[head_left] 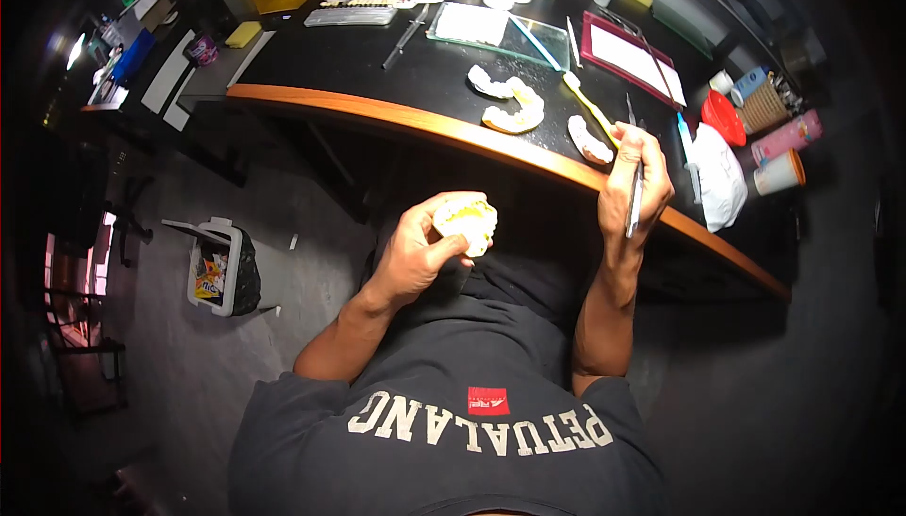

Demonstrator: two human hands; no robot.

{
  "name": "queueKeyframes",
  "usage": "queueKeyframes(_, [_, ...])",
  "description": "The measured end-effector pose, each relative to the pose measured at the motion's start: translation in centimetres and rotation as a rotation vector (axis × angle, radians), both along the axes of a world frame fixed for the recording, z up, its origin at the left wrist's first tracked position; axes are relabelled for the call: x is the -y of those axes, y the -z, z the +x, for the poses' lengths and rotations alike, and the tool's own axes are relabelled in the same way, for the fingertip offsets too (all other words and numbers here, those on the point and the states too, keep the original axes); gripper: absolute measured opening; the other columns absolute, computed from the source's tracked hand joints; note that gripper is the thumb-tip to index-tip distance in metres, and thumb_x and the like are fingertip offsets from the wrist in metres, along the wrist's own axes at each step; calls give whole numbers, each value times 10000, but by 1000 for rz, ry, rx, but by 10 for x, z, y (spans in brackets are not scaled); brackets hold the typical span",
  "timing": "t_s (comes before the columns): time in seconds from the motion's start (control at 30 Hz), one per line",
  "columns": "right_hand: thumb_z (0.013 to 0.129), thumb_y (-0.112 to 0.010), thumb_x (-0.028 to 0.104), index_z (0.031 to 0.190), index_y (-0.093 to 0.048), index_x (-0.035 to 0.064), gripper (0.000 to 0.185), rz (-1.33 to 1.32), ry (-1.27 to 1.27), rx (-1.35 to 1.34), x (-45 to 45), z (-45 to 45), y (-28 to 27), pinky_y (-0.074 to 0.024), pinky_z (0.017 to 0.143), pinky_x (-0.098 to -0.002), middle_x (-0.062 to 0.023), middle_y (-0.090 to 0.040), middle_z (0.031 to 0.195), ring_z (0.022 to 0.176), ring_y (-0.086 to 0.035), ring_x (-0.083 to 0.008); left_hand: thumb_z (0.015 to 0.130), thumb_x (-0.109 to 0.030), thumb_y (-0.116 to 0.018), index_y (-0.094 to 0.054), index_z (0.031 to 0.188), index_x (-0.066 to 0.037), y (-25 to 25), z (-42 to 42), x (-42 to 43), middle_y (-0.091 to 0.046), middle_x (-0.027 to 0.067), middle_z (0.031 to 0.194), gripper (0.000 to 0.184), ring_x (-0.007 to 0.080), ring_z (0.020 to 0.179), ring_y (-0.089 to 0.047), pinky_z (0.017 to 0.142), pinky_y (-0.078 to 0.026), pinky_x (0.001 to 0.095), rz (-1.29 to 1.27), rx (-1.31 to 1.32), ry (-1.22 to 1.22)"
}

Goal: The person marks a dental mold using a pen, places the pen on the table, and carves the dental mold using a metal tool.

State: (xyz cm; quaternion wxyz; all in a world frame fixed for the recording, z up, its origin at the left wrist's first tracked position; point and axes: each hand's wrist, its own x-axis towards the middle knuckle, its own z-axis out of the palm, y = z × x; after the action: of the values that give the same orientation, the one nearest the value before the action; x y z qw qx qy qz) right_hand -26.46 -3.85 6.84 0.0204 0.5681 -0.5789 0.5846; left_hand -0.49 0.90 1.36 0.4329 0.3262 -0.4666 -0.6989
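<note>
Fingers, left hand (pixel 411 252): closed to the width of a pale dental cast (pixel 479 218); curled behind it, with the thumb over its near side.
Dental cast: in the left fingers, tilted, clear of the table (pixel 434 58); well to the left of the right fingers.
Fingers, right hand (pixel 634 171): drawn together round a slim metal tool (pixel 633 220), leaving no visible gap.
Metal tool: crossing the right fingers, projecting beyond and below them.
Yellow toothbrush (pixel 595 112): angled up and left from the right fingers; gripped or merely behind, cannot tell.
Small cast piece (pixel 589 142): on the table, just left of the right fingertips.
Horseshoe cast (pixel 525 118): on the table, farther left of the right fingers, beyond the left ones.
Handling, cast: probably best braced from behind, with the thumb kept off any surface being worked.
Handling, tool: likely best held near the working end, with light strokes and a steadied wrist, pointed away from the left fingers.
</note>
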Motion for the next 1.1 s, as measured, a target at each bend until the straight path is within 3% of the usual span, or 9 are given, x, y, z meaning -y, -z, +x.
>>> queueKeyframes(0.07, [1080, -613, 213, 1094, -749, -33, 281, -16, -129, 208, 3, 16, -11, -579, 772, -323, -110, -741, 968, 861, -704, -190, 931, 34, -585, -570, 1408, 9, 2, -1, 0, -711, 143, 1269, 477, 196, 989, -743, 762, -606, 270, -6, 13, 5])
queueKeyframes(0.17, [993, -710, 132, 1068, -761, 7, 155, -6, -225, -7, 25, 22, -19, -572, 703, -363, -147, -726, 901, 813, -716, -247, 963, 7, -604, -594, 1371, 15, 3, -5, 0, -723, 89, 1144, 408, 105, 948, -701, 761, -600, 249, -12, 1, -33])
queueKeyframes(0.23, [838, -772, 65, 969, -744, 64, 134, -87, -312, -292, 39, 33, -37, -555, 787, -409, -139, -713, 891, 846, -683, -349, 947, 13, -609, -579, 1396, 11, 8, -3, 1, -723, 114, 1202, 450, 139, 987, -716, 768, -607, 261, -16, 16, -34])
queueKeyframes(0.37, [772, -785, 103, 970, -671, 96, 228, -58, -447, -608, 65, 53, -43, -521, 807, -454, -114, -673, 843, 881, -644, -344, 942, 3, -624, -570, 1409, 18, 13, -1, 5, -728, 112, 1192, 470, 137, 993, -712, 765, -610, 268, -39, 22, -64])
queueKeyframes(0.6, [822, -664, 67, 951, -692, 118, 141, 239, -248, -811, 93, 87, -40, -509, 757, -454, -103, -717, 835, 761, -692, -327, 932, -4, -637, -569, 1397, 35, 14, 1, 5, -717, 98, 1138, 472, 136, 944, -703, 762, -613, 273, -60, 41, -108])
queueKeyframes(0.73, [839, -663, 95, 992, -701, 123, 160, 101, -235, -888, 97, 90, -32, -457, 720, -444, -109, -701, 797, 754, -716, -311, 930, -7, -643, -562, 1399, 39, 15, 1, 6, -708, 115, 1167, 478, 150, 967, -701, 774, -616, 285, -65, 20, -127])
queueKeyframes(0.83, [810, -667, 19, 926, -654, 69, 127, 27, -298, -769, 95, 94, -33, -528, 700, -464, -156, -692, 783, 749, -700, -375, 927, -10, -650, -549, 1408, 43, 15, 0, 6, -699, 127, 1194, 495, 172, 1003, -699, 800, -613, 306, -44, -5, -128])
queueKeyframes(0.97, [842, -655, -33, 1026, -596, 58, 213, -84, -434, -573, 64, 92, -41, -519, 677, -455, -140, -683, 836, 720, -662, -400, 922, -15, -662, -523, 1429, 49, 11, -1, 6, -688, 139, 1222, 530, 212, 1054, -693, 843, -601, 335, 13, -57, -105])
queueKeyframes(1.1, [920, -672, -103, 1042, -601, 33, 197, -168, -498, -327, 2, 91, -39, -544, 668, -317, -103, -660, 888, 740, -659, -189, 994, -98, -618, -421, 1532, 45, 15, -4, 3, -632, 148, 1318, 590, 225, 1159, -652, 938, -596, 377, -89, -166, -103])
